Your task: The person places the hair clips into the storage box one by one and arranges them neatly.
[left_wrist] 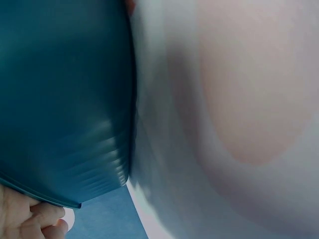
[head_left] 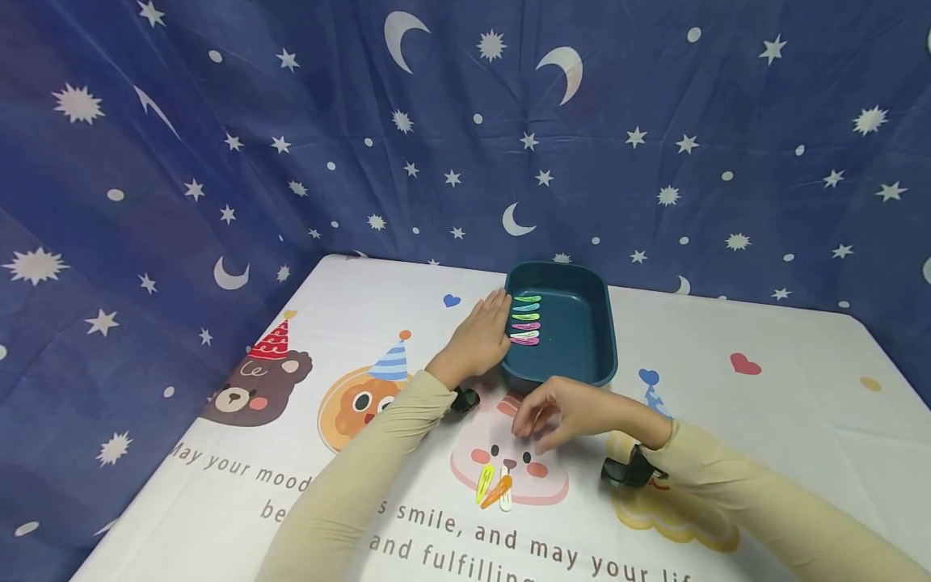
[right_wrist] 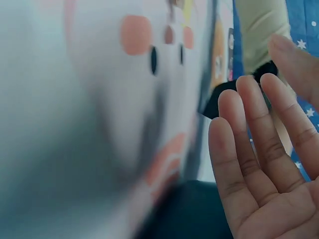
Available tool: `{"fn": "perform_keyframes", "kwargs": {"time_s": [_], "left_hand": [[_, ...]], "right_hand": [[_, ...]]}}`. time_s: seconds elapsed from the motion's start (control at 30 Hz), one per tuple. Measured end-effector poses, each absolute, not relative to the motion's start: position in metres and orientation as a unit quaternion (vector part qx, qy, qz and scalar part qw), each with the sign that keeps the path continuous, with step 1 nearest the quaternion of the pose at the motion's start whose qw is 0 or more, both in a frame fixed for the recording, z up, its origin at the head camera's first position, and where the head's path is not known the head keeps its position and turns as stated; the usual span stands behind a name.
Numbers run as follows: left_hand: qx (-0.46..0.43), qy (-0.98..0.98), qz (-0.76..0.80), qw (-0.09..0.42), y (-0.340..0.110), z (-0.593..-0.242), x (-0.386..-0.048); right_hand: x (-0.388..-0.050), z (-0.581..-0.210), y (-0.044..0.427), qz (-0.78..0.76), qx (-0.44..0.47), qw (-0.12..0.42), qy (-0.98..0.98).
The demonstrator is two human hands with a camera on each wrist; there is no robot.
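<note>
A dark teal plastic bin [head_left: 582, 339] stands toward the back of the table. Along its left inner side runs a row of several coloured snap hair clips [head_left: 526, 317], green, blue, pink and white. My left hand [head_left: 476, 335] rests against the bin's left rim, fingers extended along it; the left wrist view shows its fingers [left_wrist: 47, 214] touching the rim. Just in front of the bin, my right hand [head_left: 556, 411] hovers with loosely bent fingers and holds nothing. Nearer me lie a yellow clip [head_left: 485, 485], an orange clip [head_left: 498, 491] and a white clip [head_left: 505, 497], partly overlapping.
The white tablecloth [head_left: 800, 420] carries printed cartoon animals, hearts and lettering. Behind and to the left hangs a blue curtain [head_left: 327, 105] with moons and stars, close behind the bin. Both wrists wear black camera straps [head_left: 633, 469].
</note>
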State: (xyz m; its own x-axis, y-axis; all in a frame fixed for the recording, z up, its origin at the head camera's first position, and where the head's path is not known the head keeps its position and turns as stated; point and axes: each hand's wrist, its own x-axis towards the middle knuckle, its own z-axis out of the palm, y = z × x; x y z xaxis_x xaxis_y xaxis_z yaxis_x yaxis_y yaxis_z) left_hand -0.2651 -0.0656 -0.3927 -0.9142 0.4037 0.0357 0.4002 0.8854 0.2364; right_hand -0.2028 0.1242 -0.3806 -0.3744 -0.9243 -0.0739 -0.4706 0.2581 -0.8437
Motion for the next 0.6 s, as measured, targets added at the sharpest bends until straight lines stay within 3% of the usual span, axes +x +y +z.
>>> {"fn": "perform_keyframes", "kwargs": {"time_s": [0.6], "left_hand": [[0.218, 0.969, 0.119, 0.005, -0.067, -0.393, -0.266]], "right_hand": [[-0.192, -0.404, 0.114, -0.332, -0.482, 0.275, 0.763]]}}
